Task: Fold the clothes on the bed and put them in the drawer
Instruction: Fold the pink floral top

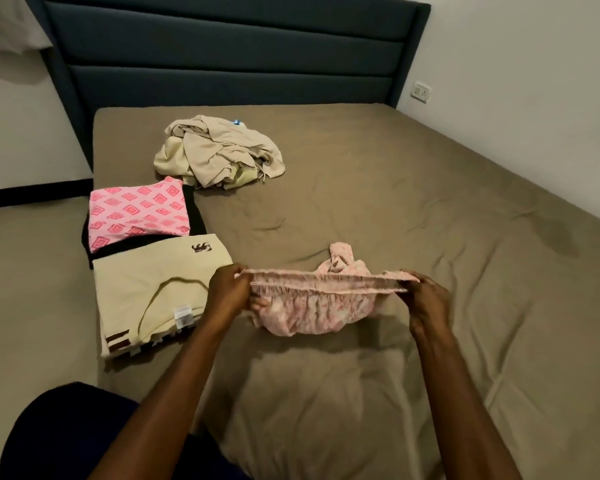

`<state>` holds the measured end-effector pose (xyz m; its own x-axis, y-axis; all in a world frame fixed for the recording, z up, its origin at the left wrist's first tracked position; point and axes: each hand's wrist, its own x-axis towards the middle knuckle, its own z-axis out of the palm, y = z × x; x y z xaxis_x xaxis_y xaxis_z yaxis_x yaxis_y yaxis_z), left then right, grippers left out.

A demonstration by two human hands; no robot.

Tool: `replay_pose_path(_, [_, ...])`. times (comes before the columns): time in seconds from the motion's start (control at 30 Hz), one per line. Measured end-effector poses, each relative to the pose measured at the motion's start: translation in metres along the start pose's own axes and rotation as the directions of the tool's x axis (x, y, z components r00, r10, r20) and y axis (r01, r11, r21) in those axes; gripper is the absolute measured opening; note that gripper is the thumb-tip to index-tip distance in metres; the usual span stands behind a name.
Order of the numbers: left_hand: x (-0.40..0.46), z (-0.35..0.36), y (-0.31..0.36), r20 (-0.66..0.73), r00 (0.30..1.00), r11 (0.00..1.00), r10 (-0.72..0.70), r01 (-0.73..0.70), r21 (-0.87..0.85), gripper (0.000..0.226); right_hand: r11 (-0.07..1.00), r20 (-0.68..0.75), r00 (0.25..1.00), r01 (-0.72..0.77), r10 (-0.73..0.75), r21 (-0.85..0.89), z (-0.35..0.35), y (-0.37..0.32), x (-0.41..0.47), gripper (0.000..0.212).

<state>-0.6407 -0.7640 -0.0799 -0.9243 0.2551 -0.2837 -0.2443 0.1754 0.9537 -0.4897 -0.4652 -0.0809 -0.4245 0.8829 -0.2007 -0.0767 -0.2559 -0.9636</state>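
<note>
A pale pink floral garment (pixel 312 306) with a gathered elastic waistband hangs stretched between my two hands just above the bed (pixel 413 209). My left hand (pixel 227 292) pinches the waistband's left end and my right hand (pixel 426 299) pinches its right end. The rest of the fabric sags below and bunches behind. On the bed's left edge lie a folded cream shirt (pixel 146 289), and behind it a folded pink diamond-patterned piece (pixel 136 209) on top of a black one (pixel 196 216). A crumpled beige pile (pixel 219 152) sits further back.
The brown sheet is wrinkled, with open surface to the right and in front. A dark blue padded headboard (pixel 229 53) stands at the far end. A wall socket (pixel 421 91) is at the right wall. No drawer is in view.
</note>
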Motion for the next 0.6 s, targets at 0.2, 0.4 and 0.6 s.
replay_pose_path(0.2, [0.091,0.053,0.143,0.116,0.979,0.976,0.166,-0.146,-0.161,0.032,0.979,0.055,0.996,0.065,-0.077,0.193,0.099,-0.108,0.103,0.027])
replay_pose_path(0.4, [0.140,0.082,0.307,-0.046,0.902,0.877,0.430,-0.429,-0.215,0.026,0.878,0.029,0.940,0.306,-0.340,0.369,0.150,-0.272,0.158,0.029])
replay_pose_path(0.6, [0.115,0.087,0.361,-0.113,0.773,0.753,0.624,-0.634,-0.176,0.026,0.781,-0.028,0.829,0.538,-0.559,0.318,0.137,-0.333,0.143,0.044])
